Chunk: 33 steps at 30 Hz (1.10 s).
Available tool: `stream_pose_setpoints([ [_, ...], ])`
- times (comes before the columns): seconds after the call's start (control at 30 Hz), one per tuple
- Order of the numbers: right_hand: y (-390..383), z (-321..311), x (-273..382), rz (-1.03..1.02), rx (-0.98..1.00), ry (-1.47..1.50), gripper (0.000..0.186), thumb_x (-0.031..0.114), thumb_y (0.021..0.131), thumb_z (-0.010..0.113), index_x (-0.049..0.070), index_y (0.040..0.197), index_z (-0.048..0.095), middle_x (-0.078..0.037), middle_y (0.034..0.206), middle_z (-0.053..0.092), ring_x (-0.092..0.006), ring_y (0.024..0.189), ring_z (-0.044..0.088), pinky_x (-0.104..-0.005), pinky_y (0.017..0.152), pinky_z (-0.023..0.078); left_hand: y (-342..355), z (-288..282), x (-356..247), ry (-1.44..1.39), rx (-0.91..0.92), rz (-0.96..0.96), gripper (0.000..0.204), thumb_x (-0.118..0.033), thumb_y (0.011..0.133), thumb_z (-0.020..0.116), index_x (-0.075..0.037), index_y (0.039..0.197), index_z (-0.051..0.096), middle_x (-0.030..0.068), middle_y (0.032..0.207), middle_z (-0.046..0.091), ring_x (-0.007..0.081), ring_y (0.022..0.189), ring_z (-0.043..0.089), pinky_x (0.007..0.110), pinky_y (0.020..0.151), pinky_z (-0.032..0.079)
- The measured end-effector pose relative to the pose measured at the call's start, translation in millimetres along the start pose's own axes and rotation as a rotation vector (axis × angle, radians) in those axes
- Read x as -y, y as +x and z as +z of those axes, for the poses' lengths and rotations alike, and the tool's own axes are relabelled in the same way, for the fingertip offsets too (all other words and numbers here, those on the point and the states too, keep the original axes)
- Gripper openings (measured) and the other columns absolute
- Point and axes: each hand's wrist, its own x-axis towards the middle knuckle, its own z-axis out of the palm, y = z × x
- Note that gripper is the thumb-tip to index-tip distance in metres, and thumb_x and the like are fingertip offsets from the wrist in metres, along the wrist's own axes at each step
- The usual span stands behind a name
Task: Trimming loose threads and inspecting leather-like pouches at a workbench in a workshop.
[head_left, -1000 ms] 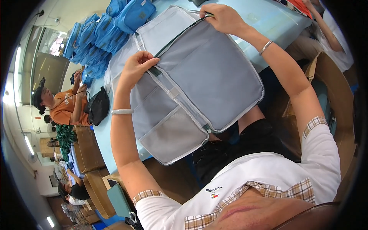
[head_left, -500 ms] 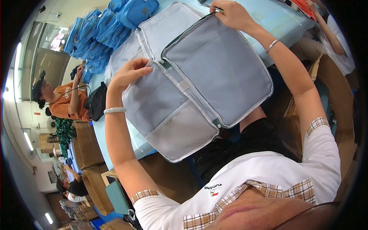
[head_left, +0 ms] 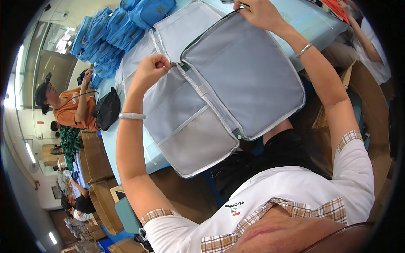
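Note:
A zipped bag (head_left: pixel 249 71) with a grey lining lies spread open in front of me, its two halves joined by a pale-bound seam. The near end reaches over the table edge to my lap. My left hand (head_left: pixel 152 69) is closed, fingers curled on the far edge of the left half beside the seam. My right hand (head_left: pixel 262 14) grips the far top corner of the right half, along its dark green edge. A small dark metal tool, like thread snips (head_left: pixel 242 5), shows at its fingers; the picture's top edge cuts it off.
Another open grey-lined bag (head_left: pixel 185 27) lies just beyond on the light blue table (head_left: pixel 310 25). Blue bags (head_left: pixel 112 36) are heaped at the far left. A person in orange (head_left: pixel 76 107) stands at left by a black bag (head_left: pixel 108 109). Cardboard boxes (head_left: pixel 373 122) flank me.
My left hand has slid toward the seam and curled its fingers at the far edge. The bag has shifted slightly right; my right hand keeps its corner.

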Motion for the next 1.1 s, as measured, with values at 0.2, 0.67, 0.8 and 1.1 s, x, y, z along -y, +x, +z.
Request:
stream_pose_setpoints([
  [0.2, -2.6, 1.6, -6.5, 0.043, -0.048, 0.029, 0.012, 0.007, 0.073, 0.054, 0.003, 0.08, 0.063, -0.018, 0.076, 0.063, -0.0339, 0.076, 0.061, -0.0396, 0.07, 0.048, -8.3, 13.0, 2.1, -0.228, -0.22, 0.192, 0.023, -0.015, 0.078, 0.067, -0.004, 0.098, 0.063, -0.0016, 0.072, 0.056, 0.0081, 0.07, 0.052, 0.024, 0.063, 0.042],
  [0.67, -9.8, 3.9, -9.7, 0.125, -0.045, -0.019, 0.01, 0.008, 0.073, 0.054, 0.004, 0.076, 0.062, -0.018, 0.074, 0.062, -0.0346, 0.074, 0.062, -0.0409, 0.068, 0.049, -27.5, 10.3, 33.1, 0.172, -0.381, 0.201, 0.02, -0.023, 0.084, 0.062, -0.003, 0.088, 0.063, 0.0114, 0.08, 0.063, 0.0191, 0.071, 0.059, 0.03, 0.064, 0.045],
  [0.8, -9.7, 11.0, -8.4, 0.154, -0.068, -0.025, 0.01, 0.01, 0.072, 0.054, 0.004, 0.076, 0.062, -0.018, 0.074, 0.062, -0.0349, 0.074, 0.062, -0.0413, 0.067, 0.049, -69.1, -7.5, 88.5, -0.087, -0.105, -0.144, 0.029, -0.029, 0.088, 0.057, -0.002, 0.099, 0.063, 0.0037, 0.087, 0.062, 0.0107, 0.077, 0.053, 0.026, 0.071, 0.041],
  [1.1, -3.9, 11.1, -4.0, 0.143, -0.017, -0.059, 0.012, 0.01, 0.071, 0.056, 0.005, 0.077, 0.065, -0.019, 0.074, 0.063, -0.0348, 0.073, 0.062, -0.0409, 0.068, 0.049, -89.4, -10.4, 97.3, -0.398, -0.252, -0.09, 0.026, -0.022, 0.075, 0.074, -0.002, 0.084, 0.061, -0.0035, 0.075, 0.058, 0.0057, 0.069, 0.051, 0.021, 0.061, 0.039],
])
